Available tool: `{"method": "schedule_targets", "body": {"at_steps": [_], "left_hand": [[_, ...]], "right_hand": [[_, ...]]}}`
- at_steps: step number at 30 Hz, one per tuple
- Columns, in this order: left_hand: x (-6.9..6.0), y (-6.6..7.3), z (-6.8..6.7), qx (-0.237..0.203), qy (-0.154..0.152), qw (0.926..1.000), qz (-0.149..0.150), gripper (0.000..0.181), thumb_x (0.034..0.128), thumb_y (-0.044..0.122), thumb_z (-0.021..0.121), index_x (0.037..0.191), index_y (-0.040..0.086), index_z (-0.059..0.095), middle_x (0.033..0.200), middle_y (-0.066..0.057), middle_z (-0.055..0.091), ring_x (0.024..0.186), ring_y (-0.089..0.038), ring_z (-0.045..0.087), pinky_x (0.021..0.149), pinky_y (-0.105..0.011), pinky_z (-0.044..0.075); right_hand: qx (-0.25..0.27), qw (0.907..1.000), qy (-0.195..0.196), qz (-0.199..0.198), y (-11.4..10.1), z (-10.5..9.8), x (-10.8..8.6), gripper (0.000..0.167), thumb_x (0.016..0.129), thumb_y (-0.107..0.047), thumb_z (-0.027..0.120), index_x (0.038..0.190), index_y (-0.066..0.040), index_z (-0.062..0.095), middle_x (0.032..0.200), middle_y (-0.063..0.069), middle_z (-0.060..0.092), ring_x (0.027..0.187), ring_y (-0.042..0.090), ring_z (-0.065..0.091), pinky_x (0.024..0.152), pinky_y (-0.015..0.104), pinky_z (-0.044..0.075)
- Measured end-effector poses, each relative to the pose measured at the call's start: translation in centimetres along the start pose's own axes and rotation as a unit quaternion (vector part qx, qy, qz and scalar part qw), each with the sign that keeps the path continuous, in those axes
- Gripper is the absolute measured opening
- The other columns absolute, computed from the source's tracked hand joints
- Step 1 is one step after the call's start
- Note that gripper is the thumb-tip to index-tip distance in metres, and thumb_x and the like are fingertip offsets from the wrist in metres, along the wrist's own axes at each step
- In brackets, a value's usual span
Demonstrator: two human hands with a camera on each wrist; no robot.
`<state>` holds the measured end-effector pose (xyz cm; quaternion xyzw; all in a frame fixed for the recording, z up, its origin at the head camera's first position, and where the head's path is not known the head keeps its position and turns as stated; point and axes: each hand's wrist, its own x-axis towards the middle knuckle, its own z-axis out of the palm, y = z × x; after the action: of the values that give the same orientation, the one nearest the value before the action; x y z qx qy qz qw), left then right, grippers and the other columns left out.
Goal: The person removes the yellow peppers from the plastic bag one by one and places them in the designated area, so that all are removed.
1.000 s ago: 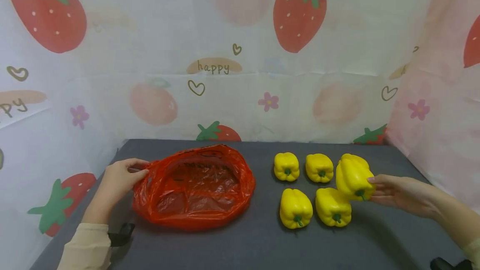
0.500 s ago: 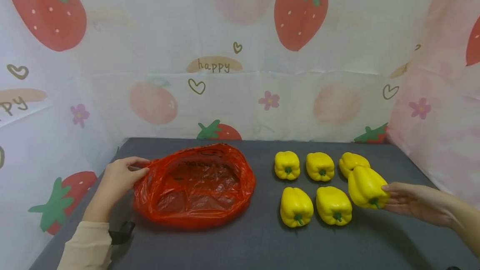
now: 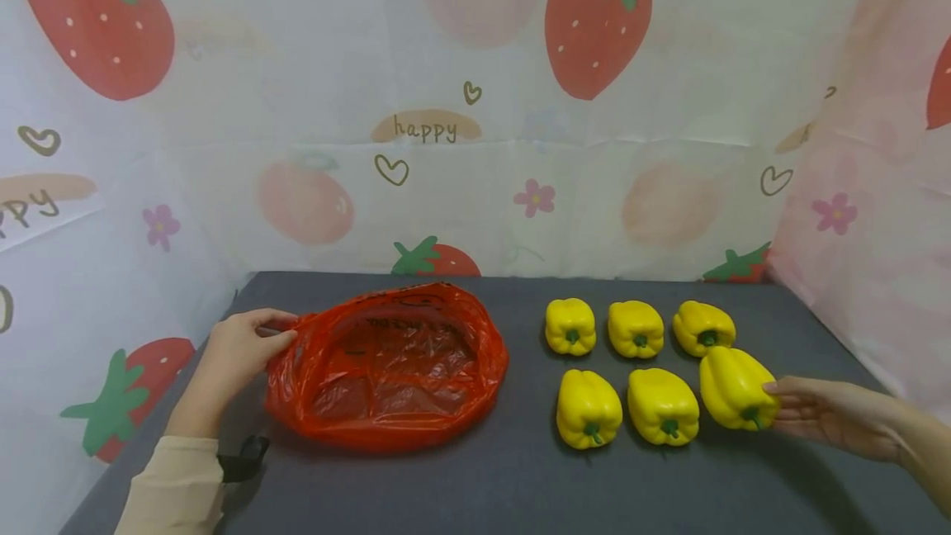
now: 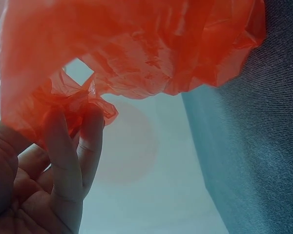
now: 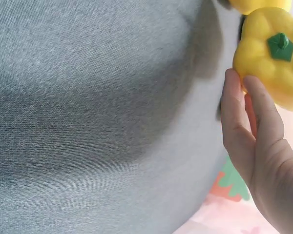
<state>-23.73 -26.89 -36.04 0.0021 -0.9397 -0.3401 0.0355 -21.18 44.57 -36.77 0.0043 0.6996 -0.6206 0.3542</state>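
A red plastic bag (image 3: pixel 379 433) lies on the left of the table with its mouth spread wide. My left hand (image 3: pixel 239 357) pinches the left edge of its rim; in the left wrist view the fingertips (image 4: pixel 90 126) are partly covered by crumpled film. On the right, my right hand (image 3: pixel 843 418) holds a yellow bell pepper (image 3: pixel 731 386) by its right side, thumb and fingers touching it, stem toward me. This pepper (image 5: pixel 261 61) is low at the tabletop; whether it rests there I cannot tell. Several other yellow bell peppers (image 3: pixel 663 404) stand beside it in two rows.
The dark grey table (image 3: pixel 475 494) reaches back to a white cloth wall (image 3: pixel 475 213) printed with strawberries. Similar cloth closes both sides. A black strap (image 3: pixel 243 459) shows at the left wrist.
My right hand has moved right, toward me and down with the bell pepper, uncovering another pepper behind it. The left hand and the bag stay put.
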Motion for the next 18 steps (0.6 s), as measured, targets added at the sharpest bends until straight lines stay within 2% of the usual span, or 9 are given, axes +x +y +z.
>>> {"method": "schedule_targets", "body": {"at_steps": [4, 12, 18], "left_hand": [[0.0, 0.1, -0.1, -0.001, 0.001, 1.0, -0.003, 0.041, 0.0971, 0.032, 0.061, 0.127, 0.003, 0.065, 0.12, -0.026, 0.067, 0.094, -0.029, 0.067, 0.07, -0.035, 0.059], [0.0, 0.1, -0.2, -0.003, 0.003, 1.0, 0.001, 0.041, 0.0967, 0.031, 0.062, 0.126, 0.003, 0.066, 0.118, -0.026, 0.068, 0.091, -0.027, 0.068, 0.068, -0.033, 0.058], [-0.1, 0.1, -0.3, -0.005, 0.004, 1.0, 0.002, 0.04, 0.0966, 0.031, 0.061, 0.125, 0.003, 0.066, 0.118, -0.026, 0.069, 0.091, -0.027, 0.068, 0.067, -0.032, 0.058]], "right_hand": [[-0.01, 0.9998, 0.016, 0.006, 0.5, -0.4, 0.2, 0.03, 0.108, -0.025, 0.036, 0.122, -0.007, 0.056, 0.117, 0.004, 0.064, 0.108, 0.013, 0.065, 0.097, 0.033, 0.055], [-0.012, 0.9995, 0.027, 0.011, 1.3, -0.9, 0.5, 0.029, 0.107, -0.026, 0.037, 0.117, -0.012, 0.061, 0.118, 0.006, 0.062, 0.107, 0.015, 0.065, 0.097, 0.035, 0.055], [-0.01, 0.999, 0.038, 0.021, 1.7, -1.2, 0.9, 0.03, 0.107, -0.028, 0.038, 0.118, -0.011, 0.061, 0.12, 0.01, 0.061, 0.107, 0.016, 0.065, 0.097, 0.036, 0.055]]}}
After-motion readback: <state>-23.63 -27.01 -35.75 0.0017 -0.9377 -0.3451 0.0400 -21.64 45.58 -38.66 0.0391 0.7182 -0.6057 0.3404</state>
